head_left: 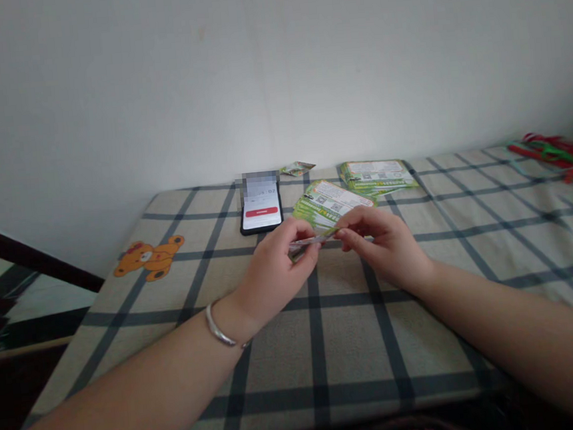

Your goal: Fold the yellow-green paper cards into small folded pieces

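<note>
My left hand, with a silver bangle on the wrist, pinches one end of a thin, flat printed piece. It is seen nearly edge-on, so I cannot tell whether it is a card or a packet. The other end is pinched between the thumb and fingers of my right hand. Just beyond both hands lies a fanned pile of green and white printed pieces, its near edge partly hidden by my fingers. A second, neater green pile rests farther back on the right.
A phone with a lit screen lies left of the piles. Near the wall is a single bent green piece. A checked cloth covers the table. A bear picture is at left; red and green strips are at far right.
</note>
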{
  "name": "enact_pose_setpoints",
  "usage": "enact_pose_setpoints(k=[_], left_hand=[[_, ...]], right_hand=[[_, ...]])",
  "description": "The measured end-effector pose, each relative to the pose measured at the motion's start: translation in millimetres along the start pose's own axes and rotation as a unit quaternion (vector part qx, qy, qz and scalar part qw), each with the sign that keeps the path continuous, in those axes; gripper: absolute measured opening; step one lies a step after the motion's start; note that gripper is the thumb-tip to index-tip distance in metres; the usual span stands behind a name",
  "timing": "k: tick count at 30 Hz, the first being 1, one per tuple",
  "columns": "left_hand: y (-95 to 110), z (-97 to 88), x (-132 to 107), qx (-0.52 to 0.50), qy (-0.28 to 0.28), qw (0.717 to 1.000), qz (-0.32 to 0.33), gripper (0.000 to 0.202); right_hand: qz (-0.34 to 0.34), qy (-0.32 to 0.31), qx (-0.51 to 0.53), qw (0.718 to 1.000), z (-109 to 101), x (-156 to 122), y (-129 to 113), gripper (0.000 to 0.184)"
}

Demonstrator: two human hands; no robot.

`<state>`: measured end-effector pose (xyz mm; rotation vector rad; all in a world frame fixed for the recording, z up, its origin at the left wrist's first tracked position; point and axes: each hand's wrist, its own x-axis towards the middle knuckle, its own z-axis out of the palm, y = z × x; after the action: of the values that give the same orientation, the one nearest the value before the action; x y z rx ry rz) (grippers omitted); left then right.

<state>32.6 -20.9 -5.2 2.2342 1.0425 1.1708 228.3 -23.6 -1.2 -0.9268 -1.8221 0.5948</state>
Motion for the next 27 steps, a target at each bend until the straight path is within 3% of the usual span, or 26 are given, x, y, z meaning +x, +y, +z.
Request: enact_pose_setpoints(k=[7,12,18,27], left_hand=[[1.0,-1.3,-3.9,-0.023,-0.018,0.999,-0.018,0.007],[3.1,-0.6,-3.8,-0.076,-0.041,0.993,-0.087,0.009],[6.6,1.0,-1.0,-0.19,-0.063,0.967,-0.155,0.013],[7.6,2.3,0.7,-0.173,-0.043,0.973,-0.146,0.012]], right_hand=[[0.026,0.013,0.001,1.0,2.4,1.8,2.9,0.007],[-0.052,0.058,-0.086,0.993,-0.2,0.3,2.6,0.005],[-0.126,0.018,-0.141,0.982,-6.3,1.1,3.8,0.007],[-0.181,0.025,-0.186,0.965,-6.8,1.0,5.7,0.008]])
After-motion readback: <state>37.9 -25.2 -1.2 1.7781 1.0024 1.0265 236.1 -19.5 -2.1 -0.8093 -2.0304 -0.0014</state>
